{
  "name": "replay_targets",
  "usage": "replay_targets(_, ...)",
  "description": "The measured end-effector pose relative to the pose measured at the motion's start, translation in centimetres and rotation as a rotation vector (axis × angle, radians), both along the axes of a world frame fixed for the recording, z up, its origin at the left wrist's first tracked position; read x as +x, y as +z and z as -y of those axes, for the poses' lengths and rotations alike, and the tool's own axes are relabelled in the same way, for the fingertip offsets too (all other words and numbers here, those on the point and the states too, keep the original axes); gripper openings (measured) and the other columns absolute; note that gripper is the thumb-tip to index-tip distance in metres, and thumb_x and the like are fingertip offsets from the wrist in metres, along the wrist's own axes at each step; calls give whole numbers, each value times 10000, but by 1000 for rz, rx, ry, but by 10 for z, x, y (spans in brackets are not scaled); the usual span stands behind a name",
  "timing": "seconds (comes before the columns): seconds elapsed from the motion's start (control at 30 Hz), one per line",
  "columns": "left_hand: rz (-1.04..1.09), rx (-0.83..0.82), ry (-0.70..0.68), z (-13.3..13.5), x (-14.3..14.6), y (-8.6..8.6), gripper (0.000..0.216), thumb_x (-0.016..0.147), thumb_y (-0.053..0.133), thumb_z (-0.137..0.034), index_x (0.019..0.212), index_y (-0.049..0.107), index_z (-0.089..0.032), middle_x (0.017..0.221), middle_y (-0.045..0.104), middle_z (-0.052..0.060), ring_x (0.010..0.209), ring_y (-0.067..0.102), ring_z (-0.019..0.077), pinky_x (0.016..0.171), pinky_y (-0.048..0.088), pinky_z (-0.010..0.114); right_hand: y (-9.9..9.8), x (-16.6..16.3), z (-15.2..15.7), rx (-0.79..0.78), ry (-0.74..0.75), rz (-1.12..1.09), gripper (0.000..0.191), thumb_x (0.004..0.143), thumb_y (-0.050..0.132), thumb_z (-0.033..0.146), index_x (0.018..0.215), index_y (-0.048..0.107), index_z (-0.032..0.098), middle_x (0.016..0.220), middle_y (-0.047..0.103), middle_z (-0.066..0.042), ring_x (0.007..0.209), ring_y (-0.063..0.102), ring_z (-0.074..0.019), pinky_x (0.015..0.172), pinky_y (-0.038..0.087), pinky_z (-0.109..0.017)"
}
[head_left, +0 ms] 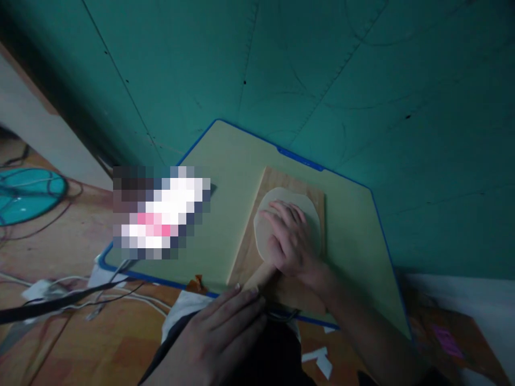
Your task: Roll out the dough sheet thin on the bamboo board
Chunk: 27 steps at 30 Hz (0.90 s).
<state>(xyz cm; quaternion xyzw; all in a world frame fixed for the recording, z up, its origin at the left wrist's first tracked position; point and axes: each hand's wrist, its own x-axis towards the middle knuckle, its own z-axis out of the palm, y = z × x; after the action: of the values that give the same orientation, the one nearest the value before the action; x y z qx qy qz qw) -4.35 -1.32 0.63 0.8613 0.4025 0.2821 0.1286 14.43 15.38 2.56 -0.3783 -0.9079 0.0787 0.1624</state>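
A thin, round sheet of pale dough (265, 244) lies on a wooden board (245, 252). My right hand (287, 236) rests on the dough with its fingers apart and slightly bent. A light wooden rolling pin (260, 277) lies slantwise across the near part of the board, its far end hidden under my right wrist. At its near end is my left hand (229, 332), fingers stretched out side by side and touching the pin. Whether the thumb grips it from below is hidden.
The board lies on a small pale-green table (354, 241) with a blue rim, against a green wall (362, 96). A blurred-out bright device (169, 209) is at the table's left. Cables (140, 295) and a turquoise round object (32, 195) are on the floor at left.
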Motion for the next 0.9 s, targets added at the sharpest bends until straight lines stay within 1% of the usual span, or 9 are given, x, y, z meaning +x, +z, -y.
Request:
replay_targets(0.07,33,1,-7,-2,-3,-9,442,1057,343,-150,1445,546,-208,1463,595,32,1475,400,197,1134,490,380,1,-4,-4,-9,-3,6,547,808,430,229,1314,618,141,1402,583,-161,1348,478,-309,1184,289,-522)
replay_targets(0.17,69,-1,24,-2,-8,-21,469,1048,341,-137,1473,517,-231,1512,544,31,1497,359,210,1095,532,376,3,-12,-10,-20,-2,-1,547,810,414,210,1312,610,121,1375,603,-164,1339,485,-300,1191,278,-504)
replay_targets(0.3,75,-44,75,1,-15,-29,522,1014,381,-91,1487,498,-277,1531,522,33,1492,374,251,1119,508,482,1,-22,-17,-10,-14,-20,507,832,405,183,1292,614,136,1336,624,-155,1300,509,-295,1172,295,-492)
replay_targets(0.37,55,-58,98,2,-19,-30,544,1001,405,-77,1500,477,-283,1546,507,42,1483,391,261,1123,500,502,-1,-30,-22,-5,-23,-35,485,846,404,174,1281,618,161,1291,646,-141,1265,528,-294,1144,319,-489)
replay_targets(0.5,49,-16,208,0,-27,-29,547,1000,389,-71,1515,451,-243,1551,501,89,1410,499,254,1064,553,456,-5,-50,-37,13,-58,-41,431,859,406,160,1219,642,153,1220,664,-142,1188,555,-298,1069,379,-463)
replay_targets(0.6,81,-2,328,-7,-26,-26,522,1000,435,-107,1508,457,-229,1476,576,118,1249,635,244,933,620,401,-5,-66,-47,43,-74,-40,397,865,410,146,1178,654,129,1187,661,-158,1138,569,-296,1029,415,-439)
replay_targets(0.67,84,17,380,-12,-22,-24,504,998,473,-129,1492,478,-232,1405,628,124,1154,678,241,867,634,391,-5,-68,-47,49,-70,-47,382,869,416,138,1164,659,134,1166,665,-155,1119,577,-292,1011,435,-431)
replay_targets(0.77,10,27,355,-16,-15,-18,506,984,468,-93,1468,518,-236,1345,657,127,1144,669,251,870,622,407,-3,-52,-33,51,-78,-76,368,885,412,134,1150,666,167,1168,675,-135,1111,592,-279,1003,459,-431)
replay_targets(0.9,-32,70,229,-15,-14,-9,477,950,451,-23,1347,625,-222,1362,650,111,1215,617,254,931,589,416,-1,-1,6,38,-46,-41,349,951,420,218,1206,656,183,1257,670,-144,1185,593,-295,1028,480,-487)
